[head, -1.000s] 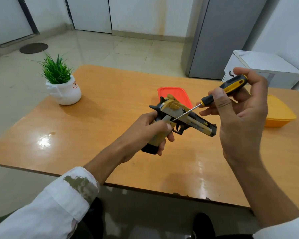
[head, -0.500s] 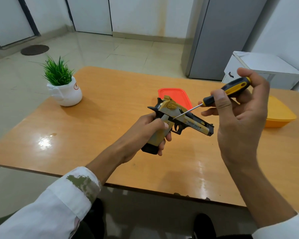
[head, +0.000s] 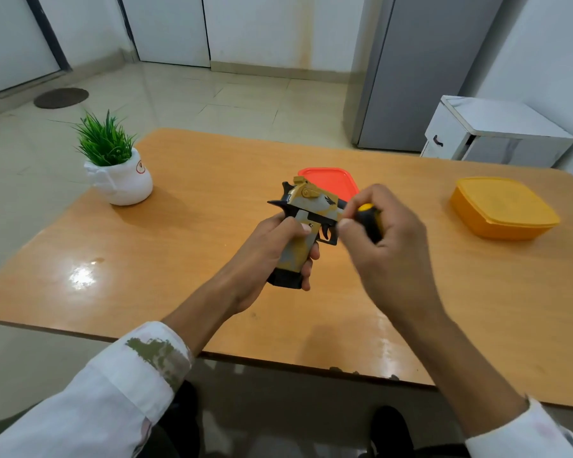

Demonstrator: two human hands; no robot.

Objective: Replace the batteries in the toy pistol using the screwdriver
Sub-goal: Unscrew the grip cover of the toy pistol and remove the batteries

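White sleeve lay at the near edge, with the left forearm running up from it. Left hand held the toy pistol above the table, fingers curled fully round the grip and thumb laid across its side. The barrel pointed right, its end hidden. Right hand sat just beside the trigger guard, fingers closed round the black-and-yellow handle of the screwdriver. Shaft and tip were hidden behind the fingers and the hand was blurred, so contact with a screw could not be confirmed. Judged step: seating the tip in the battery-cover screw and loosening it. To do it well: clamp the grip steady, set the shaft square to the screw head, press along the axis before turning, and turn slowly so the tip does not slip and scar the plastic. Work over the table so a freed screw lands there. Just beyond the pistol lay a red container, further right a yellow box, and far left a potted plant
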